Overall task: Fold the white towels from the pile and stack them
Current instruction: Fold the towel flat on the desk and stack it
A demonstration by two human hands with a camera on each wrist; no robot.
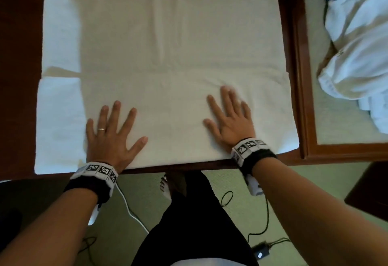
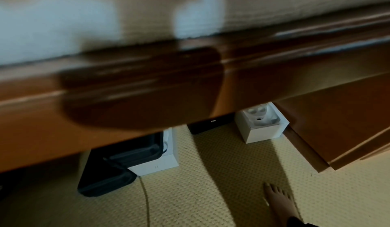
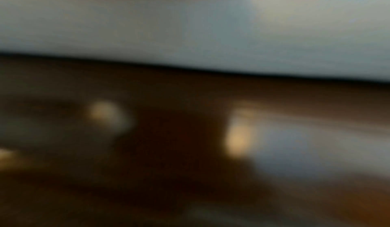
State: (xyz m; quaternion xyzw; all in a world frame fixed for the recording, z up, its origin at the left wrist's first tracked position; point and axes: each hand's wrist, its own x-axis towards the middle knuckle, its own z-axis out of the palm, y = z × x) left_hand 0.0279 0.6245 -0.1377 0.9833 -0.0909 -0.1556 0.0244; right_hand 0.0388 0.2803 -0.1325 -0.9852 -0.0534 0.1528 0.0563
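Note:
A large white towel [image 1: 163, 55] lies spread flat over the dark wooden table [image 1: 19, 35], with a fold line across its near third. My left hand [image 1: 113, 131] presses flat on the near left part, fingers spread straight. My right hand [image 1: 231, 116] lies flat on the near right part, fingers straight and slightly blurred. The pile of crumpled white towels [image 1: 357, 41] sits at the far right. In the left wrist view the towel's edge [image 2: 274, 10] runs along the table edge [image 2: 147, 88]. The right wrist view is blurred, showing only the towel edge [image 3: 211, 30] over dark wood.
A second wood-framed surface [image 1: 302, 97] holds the pile at the right. Under the table stand a white box [image 2: 261, 127] and a black case [image 2: 118, 169] on the carpet. Cables [image 1: 266, 219] and a bare foot [image 2: 278, 200] are on the floor near me.

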